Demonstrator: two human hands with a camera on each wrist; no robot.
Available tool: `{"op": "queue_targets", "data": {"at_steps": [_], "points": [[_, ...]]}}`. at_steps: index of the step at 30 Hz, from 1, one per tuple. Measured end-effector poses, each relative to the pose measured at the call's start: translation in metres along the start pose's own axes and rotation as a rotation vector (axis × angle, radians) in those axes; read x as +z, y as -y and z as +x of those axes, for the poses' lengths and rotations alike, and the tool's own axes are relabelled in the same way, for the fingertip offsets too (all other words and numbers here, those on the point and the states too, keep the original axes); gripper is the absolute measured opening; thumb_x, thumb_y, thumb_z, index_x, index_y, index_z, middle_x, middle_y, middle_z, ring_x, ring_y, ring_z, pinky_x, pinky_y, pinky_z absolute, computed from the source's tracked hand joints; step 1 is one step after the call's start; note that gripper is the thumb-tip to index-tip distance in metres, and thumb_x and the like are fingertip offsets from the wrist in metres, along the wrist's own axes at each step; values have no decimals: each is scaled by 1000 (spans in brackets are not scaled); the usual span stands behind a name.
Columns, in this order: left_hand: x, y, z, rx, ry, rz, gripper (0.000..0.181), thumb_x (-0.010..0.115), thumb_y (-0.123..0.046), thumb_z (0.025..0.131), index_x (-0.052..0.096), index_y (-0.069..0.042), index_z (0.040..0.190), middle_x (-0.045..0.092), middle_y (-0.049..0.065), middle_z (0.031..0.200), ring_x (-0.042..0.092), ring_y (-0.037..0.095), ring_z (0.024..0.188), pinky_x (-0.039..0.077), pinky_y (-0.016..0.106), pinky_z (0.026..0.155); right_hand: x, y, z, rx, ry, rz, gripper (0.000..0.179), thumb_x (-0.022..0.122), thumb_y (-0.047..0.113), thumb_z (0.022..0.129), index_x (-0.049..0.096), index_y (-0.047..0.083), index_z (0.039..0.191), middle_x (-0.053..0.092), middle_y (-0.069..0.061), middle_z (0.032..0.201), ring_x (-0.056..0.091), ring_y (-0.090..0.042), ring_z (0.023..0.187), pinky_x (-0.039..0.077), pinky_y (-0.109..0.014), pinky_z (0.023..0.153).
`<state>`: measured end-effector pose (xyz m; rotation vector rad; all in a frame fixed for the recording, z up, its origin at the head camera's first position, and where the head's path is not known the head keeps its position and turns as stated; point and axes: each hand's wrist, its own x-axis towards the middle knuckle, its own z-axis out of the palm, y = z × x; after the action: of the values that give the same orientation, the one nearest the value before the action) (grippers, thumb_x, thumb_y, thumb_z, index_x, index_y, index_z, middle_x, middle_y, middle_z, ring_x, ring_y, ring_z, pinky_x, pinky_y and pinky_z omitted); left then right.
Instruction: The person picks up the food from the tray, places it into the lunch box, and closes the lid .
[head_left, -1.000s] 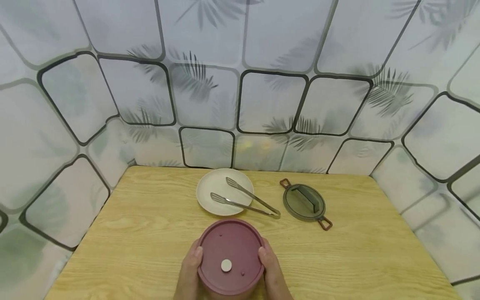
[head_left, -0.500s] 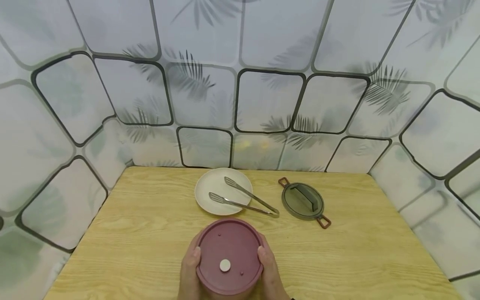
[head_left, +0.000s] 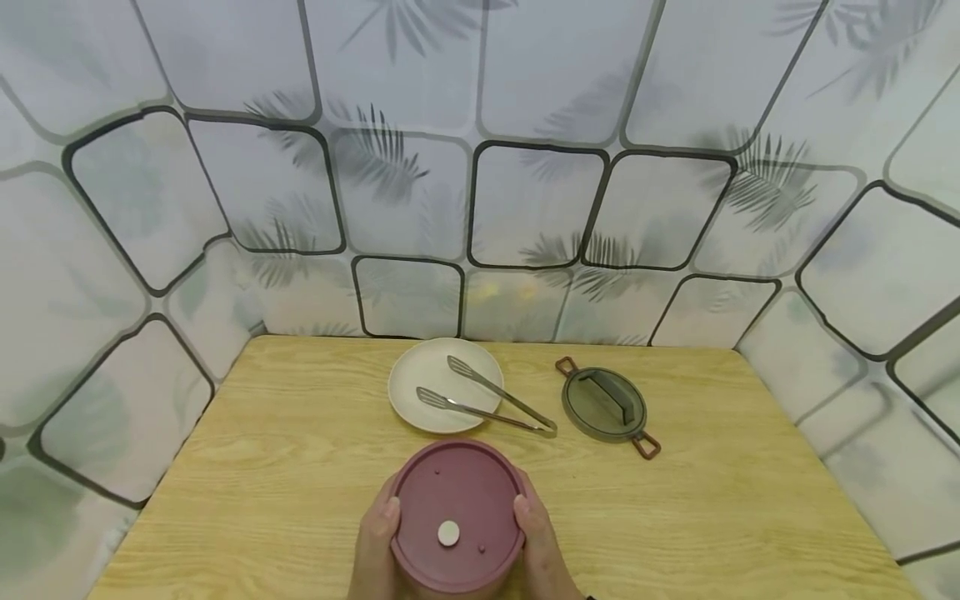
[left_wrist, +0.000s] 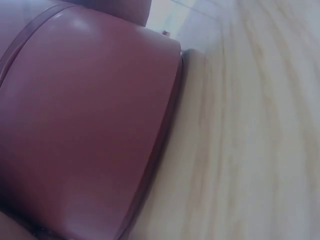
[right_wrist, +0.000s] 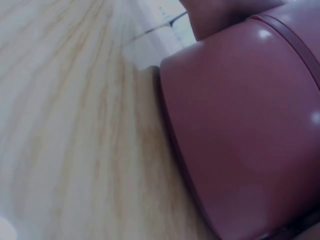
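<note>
A round maroon lidded pot [head_left: 459, 500] stands upright at the front middle of the table, a pale round button on its lid. My left hand [head_left: 375, 533] grips its left side, the thumb up at the lid's rim. From the right, my right hand [head_left: 542, 533] holds the opposite side in the same way. Most of the fingers are hidden behind the pot in the head view. Both wrist views show the pot's smooth wall [left_wrist: 90, 115] close up, its base down on the wood.
Behind the pot, a white plate [head_left: 408, 379] carries metal tongs [head_left: 510, 404] whose joined end reaches past its rim. Right of them lies a small dark round pan [head_left: 592, 421] with two reddish handles and a dark bar across it. Patterned walls [head_left: 540, 204] enclose the wooden table [head_left: 712, 500].
The whole head view has shifted slightly. Both hands keep their hold on the pot, which stays in the same place beside the plate.
</note>
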<state>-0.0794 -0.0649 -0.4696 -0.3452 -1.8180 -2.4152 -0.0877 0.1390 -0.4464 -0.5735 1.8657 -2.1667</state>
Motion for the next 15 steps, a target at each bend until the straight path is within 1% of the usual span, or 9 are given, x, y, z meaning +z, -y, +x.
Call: {"op": "queue_targets", "data": {"at_steps": [1,3,4,6,9,10,12,15], "points": [[-2,4,0,8,13,-14,48,22,-26,96,34,-5,138,44,20,132,39,30,121,32,25,101,-1,0,0,6,3,3,45,15,26,99,23,21,142,28,-8,143,22,-24,131,21,-25,106],[-3,8,0,15,28,-33,47,21,-24,96,34,-5,138,44,21,132,39,31,120,33,25,100,-4,-1,0,-1,16,3,44,16,25,99,24,19,142,29,-10,143,23,-25,130,23,-26,106],[-4,9,0,20,35,-38,47,21,-23,96,34,-5,138,43,21,132,39,31,120,33,25,100,-5,-1,1,-4,17,-4,43,17,24,99,25,18,141,30,-11,142,24,-25,130,24,-26,106],[-4,7,1,33,26,-18,46,23,-23,97,35,-5,137,44,21,131,39,30,120,33,25,100,-10,-1,4,-24,19,-42,41,21,21,100,28,16,140,33,-13,141,28,-26,129,27,-27,105],[-3,1,2,46,19,14,46,24,-23,96,36,-4,136,45,20,131,39,29,120,32,25,100,-18,1,7,-64,-12,-178,38,32,15,99,34,15,137,41,-13,135,36,-26,124,35,-28,100],[-3,0,3,49,9,32,45,25,-23,96,37,-4,136,46,19,131,40,28,120,33,24,100,-21,3,8,-87,-13,-209,38,35,13,99,34,14,137,41,-14,134,38,-27,122,38,-30,99],[-2,-3,3,45,2,47,44,25,-21,96,38,-3,135,49,16,129,41,25,119,33,24,99,-28,7,8,-128,-27,-284,40,38,9,97,35,15,137,42,-12,133,41,-29,119,41,-34,96],[-2,-6,3,50,-8,83,43,25,-17,96,40,-3,134,51,11,129,42,23,119,32,23,100,-43,17,10,-198,-58,-389,43,37,5,97,33,15,138,41,-9,134,41,-32,118,41,-40,95]]}}
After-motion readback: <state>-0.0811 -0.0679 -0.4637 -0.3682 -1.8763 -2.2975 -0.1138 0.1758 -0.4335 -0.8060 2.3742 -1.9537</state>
